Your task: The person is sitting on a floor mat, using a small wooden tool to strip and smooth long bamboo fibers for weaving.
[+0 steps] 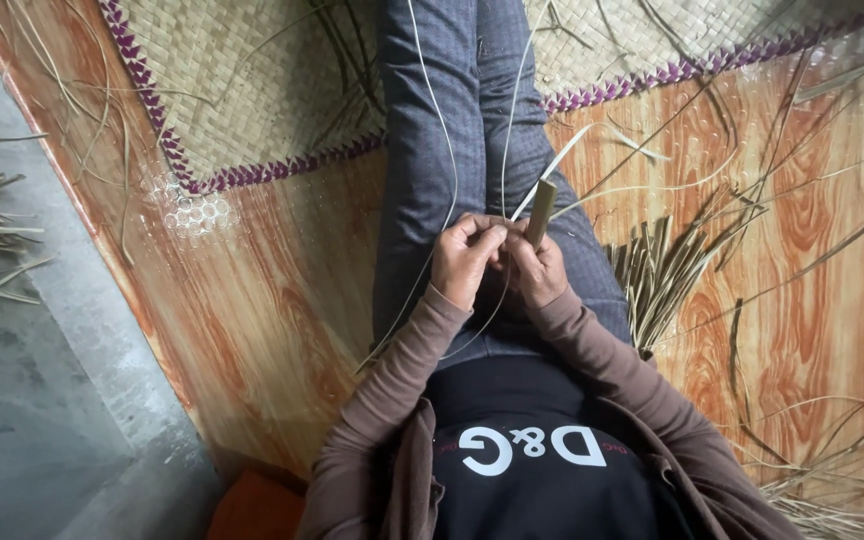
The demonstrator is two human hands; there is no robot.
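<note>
Over the lap, the left hand had its fingers curled shut, pinching thin pale reed strands that ran away along the legs. The right hand was closed round a short greenish stick-like splitting tool, touching the left fingertips. Doing this well probably meant keeping the strands taut, close beside the pinching fingertips, and feeding evenly.

- One view only, from the person's head, aimed steeply down over chest and lap
- Close to the hands, floor with woven mat beyond them
</note>
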